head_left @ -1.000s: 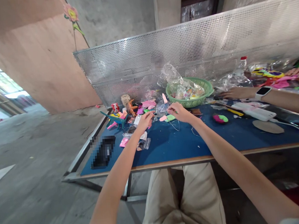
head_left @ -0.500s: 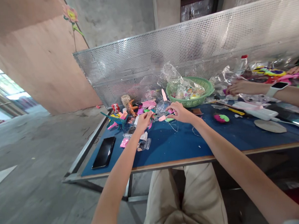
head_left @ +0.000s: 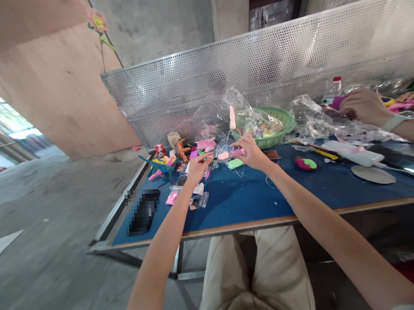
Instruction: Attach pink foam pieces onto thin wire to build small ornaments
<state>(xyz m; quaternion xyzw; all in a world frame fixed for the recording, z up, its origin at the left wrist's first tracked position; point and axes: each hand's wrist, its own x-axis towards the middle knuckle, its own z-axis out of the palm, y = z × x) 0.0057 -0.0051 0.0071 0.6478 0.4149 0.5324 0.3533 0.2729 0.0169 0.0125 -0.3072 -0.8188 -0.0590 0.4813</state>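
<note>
My left hand (head_left: 198, 168) is closed in a pinch at the near side of a pile of soft coloured pieces; what its fingertips hold is too small to make out. My right hand (head_left: 252, 153) pinches a small purple-pink piece (head_left: 238, 151) between thumb and fingers. Between the hands are a peach-coloured lump (head_left: 223, 156) and a light green lump (head_left: 234, 163), with thin wire-like strands below them. A pale pink stick-shaped piece (head_left: 232, 118) stands upright just beyond, in front of the basket.
A green plastic basket (head_left: 285, 123) holds clear bags. To the left are a blue-green dinosaur-like figure (head_left: 163, 166) and a pixelated phone (head_left: 144, 213). At right, a co-worker's hand (head_left: 366, 107) holds something purple above plastic wrap. A perforated metal panel (head_left: 190, 91) stands behind.
My right hand has shifted slightly right, uncovering more of the green lump. The peach lump and the pink stick-shaped piece sit higher. The co-worker's hand has moved right and up with something purple.
</note>
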